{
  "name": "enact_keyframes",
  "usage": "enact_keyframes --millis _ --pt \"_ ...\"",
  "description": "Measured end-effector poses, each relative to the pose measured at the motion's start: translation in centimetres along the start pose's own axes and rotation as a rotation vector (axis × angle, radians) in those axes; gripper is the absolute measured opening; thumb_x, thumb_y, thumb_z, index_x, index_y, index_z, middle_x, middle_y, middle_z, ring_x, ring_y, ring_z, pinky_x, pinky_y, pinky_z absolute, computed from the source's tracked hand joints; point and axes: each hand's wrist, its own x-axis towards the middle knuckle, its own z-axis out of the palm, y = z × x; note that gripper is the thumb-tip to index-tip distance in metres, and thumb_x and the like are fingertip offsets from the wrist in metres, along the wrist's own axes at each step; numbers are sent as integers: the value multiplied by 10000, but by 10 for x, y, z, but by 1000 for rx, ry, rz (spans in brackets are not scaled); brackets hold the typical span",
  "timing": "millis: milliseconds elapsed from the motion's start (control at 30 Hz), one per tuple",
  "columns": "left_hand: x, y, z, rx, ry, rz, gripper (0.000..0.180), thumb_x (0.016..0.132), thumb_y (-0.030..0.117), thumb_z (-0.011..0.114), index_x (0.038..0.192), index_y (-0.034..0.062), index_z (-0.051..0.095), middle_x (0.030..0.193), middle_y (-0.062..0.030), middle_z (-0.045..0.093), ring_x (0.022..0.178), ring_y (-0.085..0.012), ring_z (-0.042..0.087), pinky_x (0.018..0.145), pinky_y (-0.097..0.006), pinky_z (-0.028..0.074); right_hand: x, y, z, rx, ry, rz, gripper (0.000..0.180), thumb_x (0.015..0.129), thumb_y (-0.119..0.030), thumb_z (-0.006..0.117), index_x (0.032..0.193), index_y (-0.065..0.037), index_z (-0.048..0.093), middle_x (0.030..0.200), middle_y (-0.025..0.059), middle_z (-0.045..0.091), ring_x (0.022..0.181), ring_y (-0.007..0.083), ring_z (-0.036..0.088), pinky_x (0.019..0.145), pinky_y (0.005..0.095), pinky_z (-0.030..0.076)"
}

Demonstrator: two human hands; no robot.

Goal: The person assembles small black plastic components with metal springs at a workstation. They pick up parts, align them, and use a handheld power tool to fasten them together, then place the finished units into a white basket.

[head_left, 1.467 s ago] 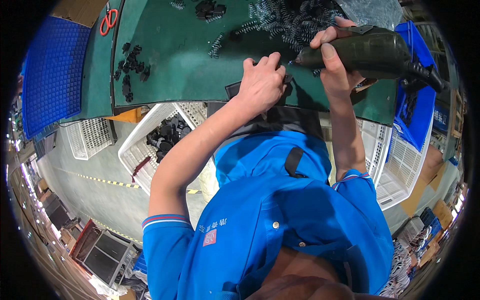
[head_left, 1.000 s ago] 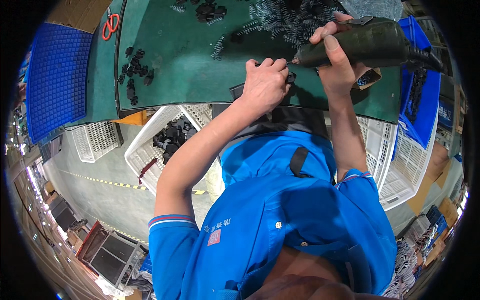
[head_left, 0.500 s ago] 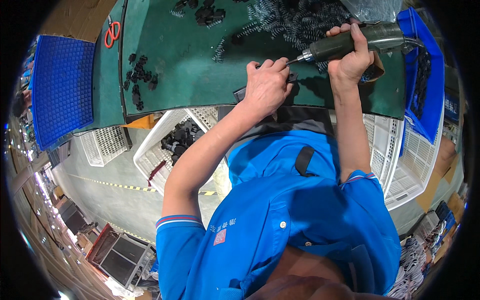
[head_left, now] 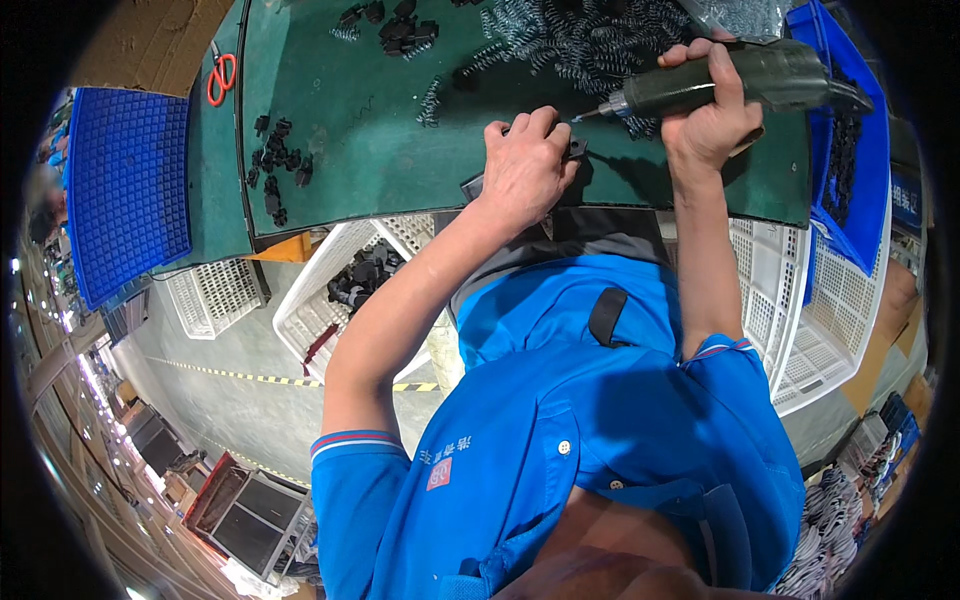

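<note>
The left hand (head_left: pixel 522 165) lies knuckles-up on the green work mat (head_left: pixel 340 150), its fingers curled and pressed together over a small dark plastic part (head_left: pixel 572 148); most of the part is hidden beneath them, only an edge peeping out at the fingertips. Just right of those fingertips the metal bit of a dark green electric screwdriver (head_left: pixel 735 80) points at the part. The right hand (head_left: pixel 712 115) is wrapped tight round the driver's barrel, thumb on the near side.

The bit stands very close to the left fingertips; if it skids off the fastener, it could jab them or fling the part away.

Beyond both hands sprawls a heap of steel coil springs (head_left: pixel 570 35), which could snag the driver's tip. Far left of the fingers lie scattered black plastic pieces (head_left: pixel 278 170) and red-handled scissors (head_left: pixel 221 78), well clear. Right of the driver sits a blue plastic bin (head_left: pixel 850 215).
</note>
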Motion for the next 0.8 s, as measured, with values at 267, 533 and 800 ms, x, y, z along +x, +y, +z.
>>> enact_keyframes --millis 267,533,800 --pt "6 5 0 94 -44 17 241 757 237 732 924 88 644 946 -40 561 962 -244 566 789 -446 407 -24 -30 25 -100 -326 -70 382 889 -57 574 1229 90 482 904 141 588 808 257 618 795 392 523" --pt "10 7 -2 135 -103 17 240 757 257 728 905 81 659 943 -42 567 961 -241 566 775 -451 409 -27 -17 32 -176 -382 -108 414 854 -19 598 1237 95 491 888 129 594 765 235 624 732 355 526" --pt "8 6 -1 136 -78 31 246 758 262 726 917 87 659 944 -37 570 959 -234 566 778 -456 405 -37 -21 44 -254 -416 -79 430 831 35 595 1244 82 485 881 100 588 768 210 612 743 350 523"
